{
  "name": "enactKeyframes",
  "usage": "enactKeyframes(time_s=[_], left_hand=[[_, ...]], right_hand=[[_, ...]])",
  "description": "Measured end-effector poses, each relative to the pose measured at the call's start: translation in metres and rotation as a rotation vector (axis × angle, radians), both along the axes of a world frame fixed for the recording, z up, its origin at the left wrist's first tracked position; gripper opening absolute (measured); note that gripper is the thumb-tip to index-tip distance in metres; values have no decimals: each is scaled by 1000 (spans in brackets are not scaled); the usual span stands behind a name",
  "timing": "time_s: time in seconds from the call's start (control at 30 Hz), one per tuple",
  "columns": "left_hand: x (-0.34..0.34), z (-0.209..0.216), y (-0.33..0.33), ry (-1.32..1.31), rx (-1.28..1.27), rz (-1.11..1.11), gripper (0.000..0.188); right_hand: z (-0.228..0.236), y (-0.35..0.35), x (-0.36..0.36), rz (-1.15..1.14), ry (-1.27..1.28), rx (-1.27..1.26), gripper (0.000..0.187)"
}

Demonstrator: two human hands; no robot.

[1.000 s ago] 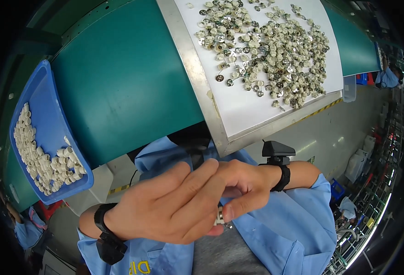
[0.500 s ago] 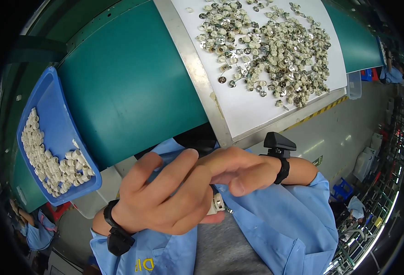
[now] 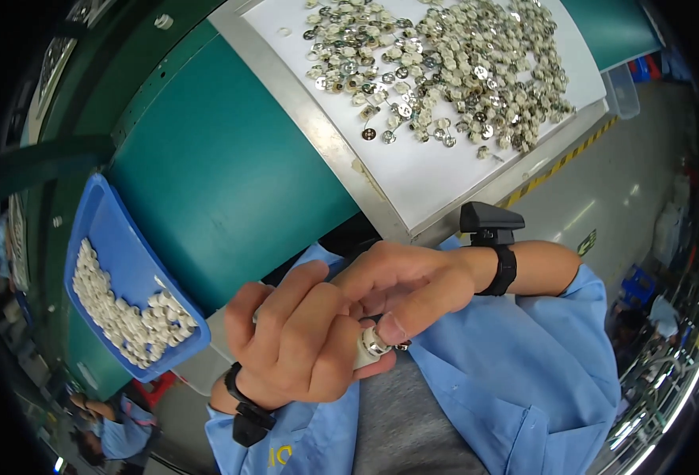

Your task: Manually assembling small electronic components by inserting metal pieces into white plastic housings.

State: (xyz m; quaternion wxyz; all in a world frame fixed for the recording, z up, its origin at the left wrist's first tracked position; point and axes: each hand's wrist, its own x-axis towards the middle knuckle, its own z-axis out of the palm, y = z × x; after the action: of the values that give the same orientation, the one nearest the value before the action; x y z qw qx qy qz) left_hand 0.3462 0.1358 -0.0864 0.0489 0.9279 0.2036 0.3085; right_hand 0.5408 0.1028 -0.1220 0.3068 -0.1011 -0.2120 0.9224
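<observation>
In front of my chest, my left hand (image 3: 298,336) is closed around a small cream-white cylindrical part with metal inside (image 3: 373,343). Its open end pokes out beside the left fingers, and a small dark metal piece shows at its edge. The thumb of my right hand (image 3: 417,281) presses on that end, with its other fingers curled in against the left hand. How the right fingertips grip is partly hidden. Both wrists carry black bands with black devices.
A blue tray (image 3: 200,331) with many white cylindrical parts stands at the left on a green belt (image 3: 222,166). Ahead to the right, a metal-edged white board (image 3: 413,182) bears a heap of small cream and metal pieces. Other people sit at far left and right.
My right thumb has come down onto the white part's open end. The left hand still holds it. The whole view has shifted, so the tray appears farther right and lower.
</observation>
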Motion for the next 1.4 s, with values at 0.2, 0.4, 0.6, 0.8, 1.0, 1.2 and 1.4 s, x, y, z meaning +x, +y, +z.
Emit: enactKeyframes(time_s=[0.2, 0.4, 0.6, 0.8, 1.0, 1.2, 1.4], left_hand=[[25, 10, -4, 37, 29, 102, 40], [39, 20, -4, 149, 55, 127, 41], [36, 33, -4, 206, 47, 122, 42], [29, 37, -3, 224, -30, 66, 43], [25, 33, 4, 212, -12, 75, 44], [26, 51, 30, 179, -156, 24, 27], [40, 85, 153, -54, -232, 94, 21]], right_hand=[[-2, 3, 18, 47, -24, 36, 51], [-7, 1, 26, 35, 23, -35, 52], [5, 1, 23, -87, 66, 50, 27], [6, -3, 15, -133, 28, 89, 29], [9, 5, 14, -134, -1, 141, 37], [25, 25, 22, -211, -13, 117, 38], [69, 45, 84, -703, -1173, 1157, 31]])
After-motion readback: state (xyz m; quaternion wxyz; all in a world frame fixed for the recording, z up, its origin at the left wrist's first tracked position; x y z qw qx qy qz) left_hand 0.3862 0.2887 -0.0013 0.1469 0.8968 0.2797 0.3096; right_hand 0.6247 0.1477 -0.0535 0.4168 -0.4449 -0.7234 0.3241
